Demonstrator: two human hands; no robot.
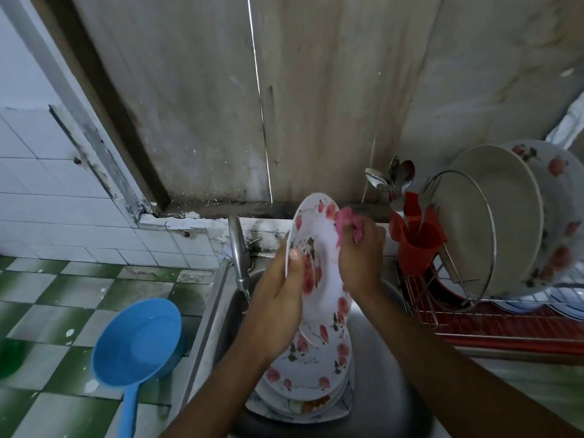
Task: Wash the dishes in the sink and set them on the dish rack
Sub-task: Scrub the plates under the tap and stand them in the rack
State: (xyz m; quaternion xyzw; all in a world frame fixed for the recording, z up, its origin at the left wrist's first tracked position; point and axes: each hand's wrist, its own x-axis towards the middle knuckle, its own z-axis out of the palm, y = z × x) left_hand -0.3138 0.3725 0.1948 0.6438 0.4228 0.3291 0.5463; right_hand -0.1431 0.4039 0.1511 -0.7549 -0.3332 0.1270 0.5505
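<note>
Stained grey wall (pixel 316 90) behind; white tiles (pixel 47 200) to the left; green-and-white checked counter (pixel 63 295) beside a steel sink (pixel 379 390).

1. Plate (pixel 325 254), white with red flowers. Held on edge above the sink, face turned right. Left hand (pixel 278 298) grasps its left rim, thumb on the face, fingers behind.
2. Cloth (pixel 346 221), pink. Bunched in the right hand (pixel 360 257), whose fingers are clenched round it; pressed to the plate's upper right rim.
3. Stack (pixel 309 371) of plates. Lies flat in the sink, directly under the held plate. Top one has the same flower pattern; one lower down shows food remains at its edge.
4. Tap (pixel 238 248), metal. Stands at the sink's back left corner, spout over the basin. Whether water runs, cannot tell.
5. Scoop (pixel 136 346), blue, long-handled. Lies on the counter left of the sink, bowl upward.
6. Green item (pixel 9 358), at the left edge of the view, cut off; kind not clear.
7. Rack (pixel 474 320), wire on a red tray. Sits right of the sink. Holds upright a metal-rimmed round piece (pixel 458 232), a plain plate (pixel 505 216) and a flowered plate (pixel 559 216), one behind another.
8. Cup (pixel 417 245), red. Fixed at the rack's left end, just beside the right hand. Holds spoons and forks (pixel 395 178), handles down.
</note>
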